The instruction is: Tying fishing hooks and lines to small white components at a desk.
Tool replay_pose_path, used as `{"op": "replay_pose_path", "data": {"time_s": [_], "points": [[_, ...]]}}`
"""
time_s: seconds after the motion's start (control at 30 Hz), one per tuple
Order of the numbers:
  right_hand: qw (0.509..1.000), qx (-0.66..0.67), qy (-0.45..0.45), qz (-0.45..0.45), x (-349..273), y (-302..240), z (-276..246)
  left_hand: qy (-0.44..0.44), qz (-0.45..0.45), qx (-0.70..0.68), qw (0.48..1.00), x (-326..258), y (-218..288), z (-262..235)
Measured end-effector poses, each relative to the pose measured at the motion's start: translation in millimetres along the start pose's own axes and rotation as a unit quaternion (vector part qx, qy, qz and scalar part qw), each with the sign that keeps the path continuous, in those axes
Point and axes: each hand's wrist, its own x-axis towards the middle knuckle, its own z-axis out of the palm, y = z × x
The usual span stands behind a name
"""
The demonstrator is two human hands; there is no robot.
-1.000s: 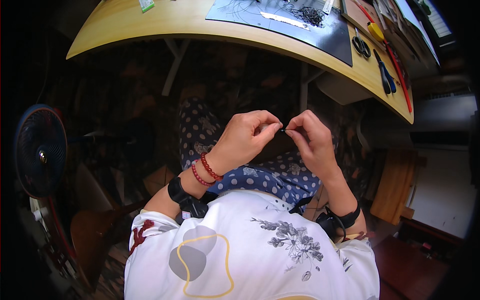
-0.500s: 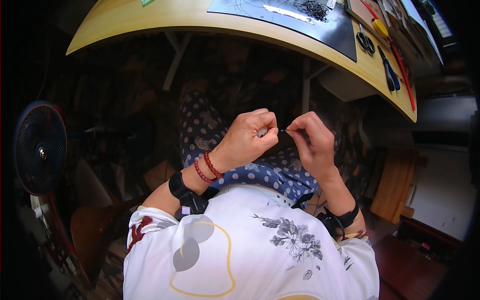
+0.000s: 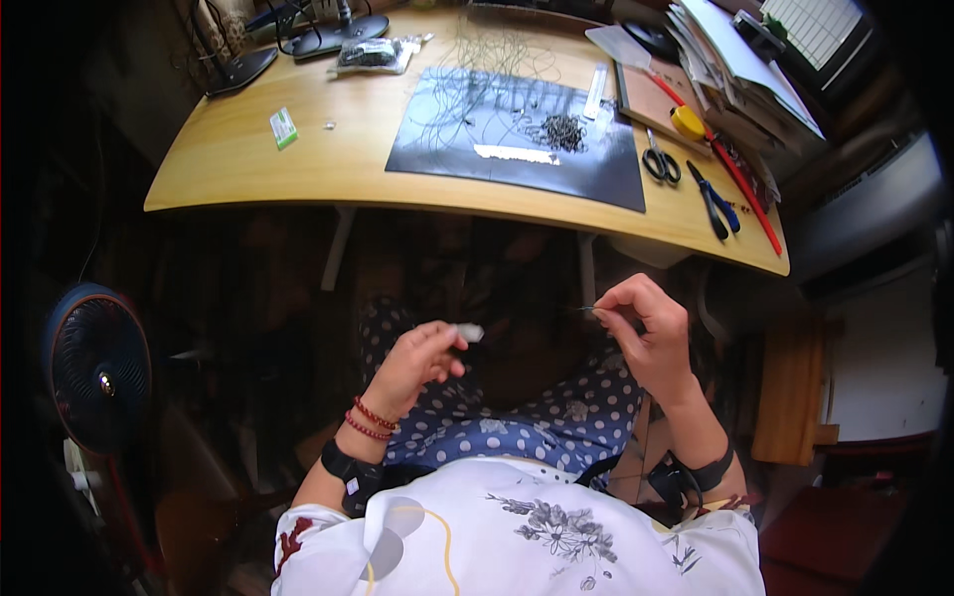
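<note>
My right hand (image 3: 651,333) is raised beyond my lap, thumb and index finger pinched together. A short thin dark line (image 3: 584,309), like wire or fishing line, sticks out leftward from that pinch. Lower and to the left, my left hand (image 3: 417,366) is apart from it, fingers loosely spread. A white wrap (image 3: 469,333) covers what looks like one of its fingertips; slight blur hides its detail. Nothing else shows in the left hand. On the table's dark mat (image 3: 427,149) lie a tangled pile of small dark pieces (image 3: 561,133), loose thin lines (image 3: 462,94) and a white strip (image 3: 517,154).
Scissors (image 3: 661,164), dark-blue pliers (image 3: 714,199), a yellow tape measure (image 3: 687,122) and a long red rod (image 3: 750,189) lie on the table's right. A small green-white packet (image 3: 284,128) and a clear bag (image 3: 376,56) lie left. A fan (image 3: 99,368) stands at far left.
My hands have parted: the left has moved left and down with its fingers loosened, while the right keeps its pinch on the thin line. The view has tilted up, showing more table.
</note>
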Motion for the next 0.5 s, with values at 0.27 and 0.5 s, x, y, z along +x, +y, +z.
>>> {"op": "replay_pose_path", "data": {"time_s": [0.27, 0.5], "points": [[0.964, -0.119, -0.099, -0.216, 74, -42, -40, 0.204, 0.336, 0.237, 0.888, -13, 71, -14], [0.925, -0.142, -0.186, -0.3, 145, -68, -12, -0.252, 0.251, -0.057, 0.933, 29, 110, 57]]}}
